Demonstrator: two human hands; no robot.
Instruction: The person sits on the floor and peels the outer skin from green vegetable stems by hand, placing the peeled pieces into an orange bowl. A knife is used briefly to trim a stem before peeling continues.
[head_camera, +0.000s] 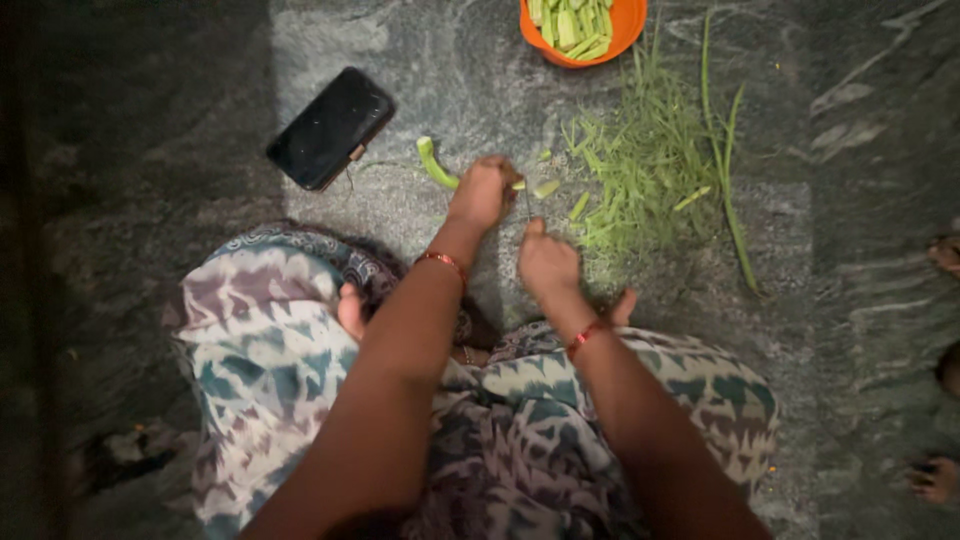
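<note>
Head view from above as I watch, left hand (483, 192) closed around green vegetable stalk (436, 163) on stone floor (450, 70), right hand (547, 262) closed beside it, grip unclear to me, green peelings (640, 165) near, orange bowl (625, 28) beyond, phone (330, 127) apart.

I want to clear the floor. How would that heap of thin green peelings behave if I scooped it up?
The heap of thin green peelings looks like loose, fine strands, so it is probably floppy and very light. It lies scattered across the grey stone floor, so it would likely come apart and shed strands when lifted.
</note>
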